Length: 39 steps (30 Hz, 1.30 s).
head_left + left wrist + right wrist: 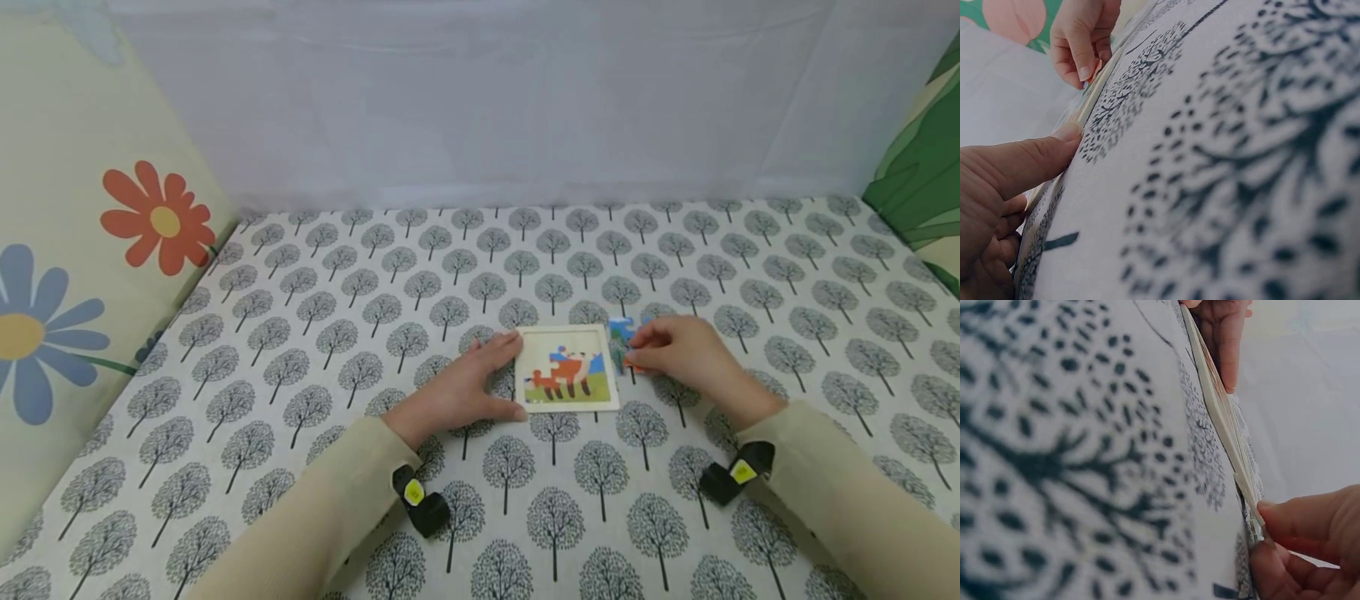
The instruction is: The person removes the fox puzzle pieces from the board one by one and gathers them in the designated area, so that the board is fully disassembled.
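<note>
On a table [555,483] covered with a cloth of dark trees, a square puzzle tray [570,407] lies about midway between the left and right edges and well apart from the far edge. In it, joined pieces [573,373] show a red-brown animal with white parts on green ground; a pale bare area remains along the tray's upper edge.

The left hand [474,385] is at the tray's left edge, with thumb and forefinger spread wide: the forefinger touches near the upper left corner, the thumb near the lower left corner.

The right hand [678,350] is just beyond the tray's right edge. Its thumb and fingers are narrow together and pinch a thin puzzle piece [1249,497]; it seems to be orange-red, but the fingers cover most of it. Beside this same edge lie loose pieces [619,333], blue and green, partly hidden by the hand.

Both sleeves are beige. Behind the far edge hangs a white sheet [525,100], and large flowers [161,218] decorate the left wall.
</note>
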Motion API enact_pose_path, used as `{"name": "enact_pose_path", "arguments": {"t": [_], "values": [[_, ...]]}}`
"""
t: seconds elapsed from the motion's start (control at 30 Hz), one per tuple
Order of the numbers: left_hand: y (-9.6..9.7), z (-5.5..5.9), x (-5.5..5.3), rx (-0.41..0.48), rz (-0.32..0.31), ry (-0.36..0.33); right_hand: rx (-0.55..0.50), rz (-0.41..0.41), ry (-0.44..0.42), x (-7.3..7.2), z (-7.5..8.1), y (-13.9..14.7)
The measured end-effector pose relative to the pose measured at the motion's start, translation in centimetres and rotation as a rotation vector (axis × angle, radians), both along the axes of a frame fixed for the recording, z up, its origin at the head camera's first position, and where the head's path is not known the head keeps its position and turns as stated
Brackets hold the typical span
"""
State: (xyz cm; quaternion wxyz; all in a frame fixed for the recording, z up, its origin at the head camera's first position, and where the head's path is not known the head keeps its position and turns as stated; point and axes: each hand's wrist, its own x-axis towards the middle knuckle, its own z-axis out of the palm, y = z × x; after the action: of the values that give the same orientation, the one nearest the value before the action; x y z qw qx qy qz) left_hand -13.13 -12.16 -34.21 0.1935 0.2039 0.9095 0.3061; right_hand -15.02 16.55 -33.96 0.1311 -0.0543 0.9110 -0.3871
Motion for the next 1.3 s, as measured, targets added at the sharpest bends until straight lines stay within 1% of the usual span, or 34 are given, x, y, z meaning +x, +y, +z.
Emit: {"name": "enact_pose_path", "arguments": {"t": [0.1, 0.2, 0.27, 0.53, 0.77, 0.97, 1.1, 1.3], "values": [[-0.04, 0.02, -0.04, -0.001, -0.006, 0.001, 0.087, 0.038, 0.071, 0.13, 0.22, -0.20], [-0.07, 0.06, -0.05, 0.002, -0.014, 0.006, 0.135, 0.057, 0.108, 0.21, 0.34, -0.38], [-0.06, 0.10, -0.08, 0.000, -0.010, 0.002, 0.159, 0.059, 0.125, 0.25, 0.40, -0.46], [-0.04, 0.12, -0.18, -0.005, -0.011, 0.012, 0.210, 0.059, 0.146, 0.24, 0.51, -0.78], [-0.13, 0.13, -0.04, 0.013, -0.011, 0.003, 0.191, 0.056, 0.145, 0.16, 0.20, -0.63], [-0.08, 0.03, 0.05, 0.021, -0.016, 0.002, 0.129, 0.037, 0.122, 0.24, -0.07, -0.24], [-0.06, -0.01, 0.08, 0.020, -0.015, 0.003, 0.087, 0.037, 0.113, 0.27, -0.01, -0.18], [-0.02, 0.10, 0.11, 0.016, -0.008, 0.003, 0.085, 0.037, 0.111, 0.24, 0.30, -0.32]]}}
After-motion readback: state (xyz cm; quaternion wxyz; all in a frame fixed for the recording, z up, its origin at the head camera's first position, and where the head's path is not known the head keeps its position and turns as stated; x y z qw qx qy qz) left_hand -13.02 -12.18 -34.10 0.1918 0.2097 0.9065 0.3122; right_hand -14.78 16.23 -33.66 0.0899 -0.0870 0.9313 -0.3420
